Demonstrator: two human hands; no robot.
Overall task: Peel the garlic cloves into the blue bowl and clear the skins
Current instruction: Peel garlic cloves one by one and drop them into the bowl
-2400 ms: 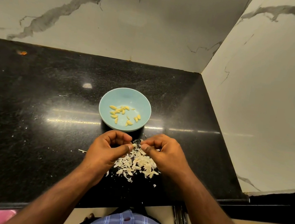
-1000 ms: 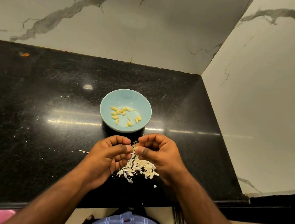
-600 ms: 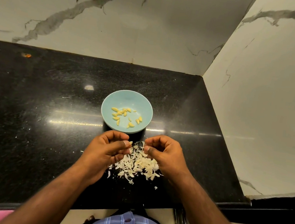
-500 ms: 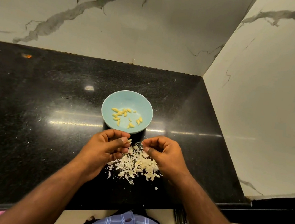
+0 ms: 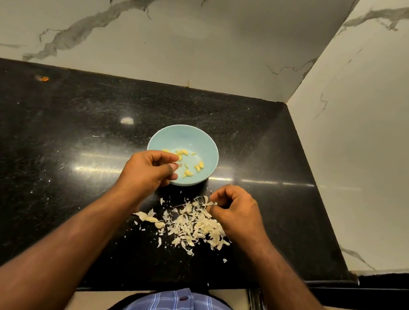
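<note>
Left hand [image 5: 148, 171] had moved from the skin pile [image 5: 193, 224] up over the blue bowl [image 5: 201, 140] rim, fingers curled, contents unclear. Right hand [image 5: 236, 210] stayed at the pile, pinching a skin. Peeled cloves [image 5: 191, 166] lay in the bowl.

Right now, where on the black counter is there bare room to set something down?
Free: the black granite counter left of the light blue bowl, and the strip behind the bowl. Crowded: the front centre, with the pile of white garlic skins and both hands.
</note>
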